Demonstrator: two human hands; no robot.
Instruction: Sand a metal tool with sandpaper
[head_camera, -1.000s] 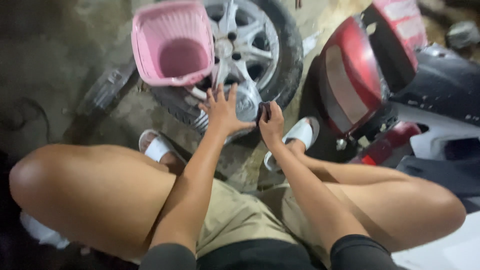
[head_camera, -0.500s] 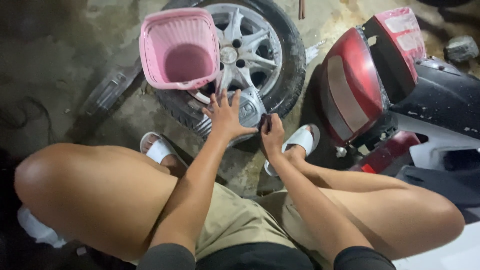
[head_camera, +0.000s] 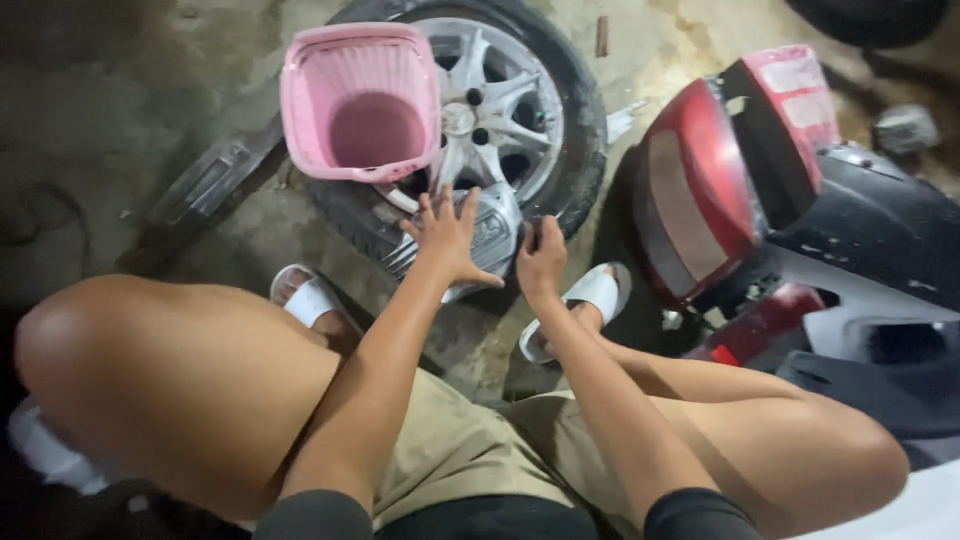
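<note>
A scooter wheel (head_camera: 520, 120) with a silver alloy rim and black tyre lies flat on the concrete floor. A grey metal part (head_camera: 495, 232) rests at its near edge. My left hand (head_camera: 445, 240) lies flat on that part with fingers spread. My right hand (head_camera: 541, 262) is curled at the part's right edge against the tyre; whether it grips anything small is hidden. A pink plastic basket (head_camera: 300, 120) sits on the wheel's left side.
A red and black scooter body (head_camera: 740, 200) lies to the right. A dark plastic panel (head_camera: 205, 185) lies left of the wheel. My bent knees and white sandals (head_camera: 590, 295) frame the near floor. A small rusty piece (head_camera: 601, 35) lies beyond the wheel.
Both hands stay on the grey part at the tyre's edge; the right hand has shifted slightly. The view has drifted a little.
</note>
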